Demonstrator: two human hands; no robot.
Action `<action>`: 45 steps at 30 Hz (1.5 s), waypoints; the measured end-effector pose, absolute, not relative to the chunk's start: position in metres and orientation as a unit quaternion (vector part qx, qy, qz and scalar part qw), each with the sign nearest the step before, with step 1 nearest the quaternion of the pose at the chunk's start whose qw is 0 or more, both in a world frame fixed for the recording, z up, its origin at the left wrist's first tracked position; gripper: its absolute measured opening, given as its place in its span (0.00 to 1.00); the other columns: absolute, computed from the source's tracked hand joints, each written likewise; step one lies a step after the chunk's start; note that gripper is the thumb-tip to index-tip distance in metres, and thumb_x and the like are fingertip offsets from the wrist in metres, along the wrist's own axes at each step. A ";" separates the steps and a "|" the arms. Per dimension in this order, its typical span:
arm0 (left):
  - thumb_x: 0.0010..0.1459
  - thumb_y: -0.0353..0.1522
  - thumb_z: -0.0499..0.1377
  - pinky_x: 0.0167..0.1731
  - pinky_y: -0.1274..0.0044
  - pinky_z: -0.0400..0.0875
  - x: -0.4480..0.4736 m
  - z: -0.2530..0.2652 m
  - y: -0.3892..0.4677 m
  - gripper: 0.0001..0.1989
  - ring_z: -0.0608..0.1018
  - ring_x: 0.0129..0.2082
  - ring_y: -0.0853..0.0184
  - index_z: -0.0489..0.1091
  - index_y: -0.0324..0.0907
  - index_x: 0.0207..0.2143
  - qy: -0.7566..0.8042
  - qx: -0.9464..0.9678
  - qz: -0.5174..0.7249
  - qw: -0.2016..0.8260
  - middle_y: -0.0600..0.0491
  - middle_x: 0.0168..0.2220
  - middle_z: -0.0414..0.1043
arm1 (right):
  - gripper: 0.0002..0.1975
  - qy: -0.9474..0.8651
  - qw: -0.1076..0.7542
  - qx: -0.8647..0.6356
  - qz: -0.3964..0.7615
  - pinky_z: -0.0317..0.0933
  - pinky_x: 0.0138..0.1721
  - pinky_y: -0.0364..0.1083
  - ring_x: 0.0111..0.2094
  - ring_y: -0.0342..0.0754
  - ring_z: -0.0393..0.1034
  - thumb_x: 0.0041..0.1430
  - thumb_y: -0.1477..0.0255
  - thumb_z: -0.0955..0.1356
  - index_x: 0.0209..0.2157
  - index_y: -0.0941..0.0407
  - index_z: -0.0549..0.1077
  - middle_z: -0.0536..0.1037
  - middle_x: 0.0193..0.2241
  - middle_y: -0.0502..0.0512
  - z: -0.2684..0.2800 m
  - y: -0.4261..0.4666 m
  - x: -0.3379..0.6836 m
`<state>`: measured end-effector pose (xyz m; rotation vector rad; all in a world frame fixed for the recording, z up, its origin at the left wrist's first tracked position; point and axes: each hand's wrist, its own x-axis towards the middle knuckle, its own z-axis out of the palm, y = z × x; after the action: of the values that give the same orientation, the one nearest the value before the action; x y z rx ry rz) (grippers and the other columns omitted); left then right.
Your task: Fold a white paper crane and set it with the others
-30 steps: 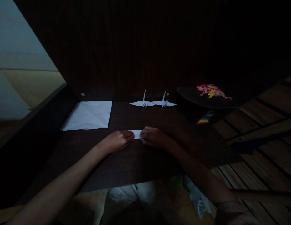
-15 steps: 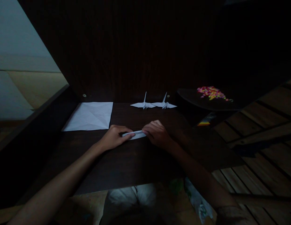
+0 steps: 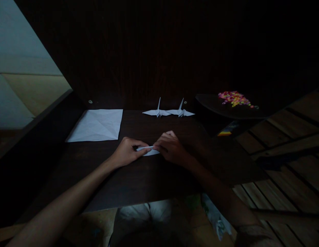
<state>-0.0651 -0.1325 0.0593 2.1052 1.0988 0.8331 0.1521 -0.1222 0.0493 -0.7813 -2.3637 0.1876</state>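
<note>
Dim desk, left fingers and right fingers pinching folded paper, right end apparently hidden

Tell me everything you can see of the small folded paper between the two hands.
The folded paper is plain white and narrow, its long side running roughly left to right, with a pale edge along the far side. The left hand grips its left part, thumb on it; the right hand covers its right end. It is at the dark desktop; whether it touches the surface is unclear, and its layers cannot be counted.
</note>
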 end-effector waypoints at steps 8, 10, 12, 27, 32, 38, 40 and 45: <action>0.55 0.37 0.62 0.20 0.83 0.62 -0.064 0.061 -0.134 0.11 0.73 0.22 0.72 0.80 0.40 0.36 0.418 0.788 0.311 0.329 0.53 0.29 0.80 | 0.11 -0.904 0.314 -0.279 0.083 0.51 0.40 0.49 0.33 0.46 0.66 0.66 0.67 0.63 0.32 0.56 0.71 0.76 0.28 0.52 0.054 -0.124 0.153; 0.55 0.37 0.62 0.19 0.83 0.60 -0.064 0.061 -0.134 0.11 0.72 0.21 0.73 0.80 0.40 0.35 0.415 0.789 0.311 0.328 0.53 0.27 0.79 | 0.12 -0.905 0.310 -0.280 0.072 0.51 0.40 0.49 0.32 0.46 0.65 0.66 0.67 0.62 0.31 0.56 0.71 0.76 0.27 0.52 0.054 -0.124 0.153; 0.56 0.37 0.61 0.17 0.83 0.58 -0.064 0.061 -0.135 0.11 0.69 0.19 0.74 0.80 0.39 0.33 0.411 0.792 0.311 0.327 0.54 0.24 0.78 | 0.13 -0.907 0.307 -0.282 0.058 0.51 0.39 0.49 0.31 0.46 0.65 0.66 0.68 0.62 0.30 0.57 0.71 0.75 0.26 0.52 0.053 -0.124 0.152; 0.58 0.35 0.60 0.24 0.82 0.67 -0.063 0.056 -0.134 0.10 0.77 0.24 0.71 0.79 0.39 0.37 0.368 0.827 0.336 0.261 0.51 0.31 0.80 | 0.10 -0.923 0.269 -0.272 0.046 0.50 0.38 0.49 0.33 0.47 0.64 0.66 0.72 0.61 0.34 0.57 0.72 0.75 0.27 0.53 0.055 -0.121 0.156; 0.59 0.34 0.59 0.31 0.81 0.71 -0.060 0.058 -0.136 0.09 0.79 0.31 0.68 0.78 0.39 0.37 0.348 0.833 0.343 0.257 0.50 0.33 0.80 | 0.10 -0.928 0.265 -0.262 0.029 0.50 0.39 0.49 0.33 0.47 0.64 0.67 0.72 0.61 0.36 0.57 0.73 0.76 0.29 0.53 0.053 -0.123 0.153; 0.59 0.33 0.58 0.20 0.82 0.65 -0.062 0.060 -0.138 0.10 0.76 0.20 0.71 0.79 0.39 0.35 0.408 0.813 0.331 0.251 0.52 0.29 0.80 | 0.10 -0.902 0.287 -0.321 0.026 0.49 0.39 0.49 0.34 0.47 0.65 0.64 0.67 0.65 0.36 0.57 0.75 0.78 0.29 0.53 0.054 -0.120 0.156; 0.58 0.33 0.58 0.21 0.82 0.65 -0.062 0.059 -0.138 0.10 0.76 0.20 0.71 0.79 0.39 0.34 0.419 0.807 0.336 0.245 0.52 0.29 0.80 | 0.10 -0.895 0.293 -0.336 0.030 0.49 0.39 0.49 0.34 0.47 0.66 0.64 0.66 0.65 0.35 0.57 0.75 0.79 0.30 0.53 0.055 -0.119 0.158; 0.58 0.34 0.59 0.23 0.81 0.67 -0.062 0.058 -0.139 0.09 0.79 0.24 0.68 0.79 0.40 0.33 0.423 0.802 0.344 0.245 0.52 0.30 0.81 | 0.06 -0.886 0.317 -0.332 0.067 0.50 0.39 0.49 0.33 0.47 0.67 0.61 0.70 0.68 0.31 0.56 0.76 0.79 0.28 0.51 0.055 -0.117 0.160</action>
<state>-0.0619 -0.1394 0.0582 2.1896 1.1535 0.9392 0.1602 -0.1172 0.0552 -0.8742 -2.3307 0.1770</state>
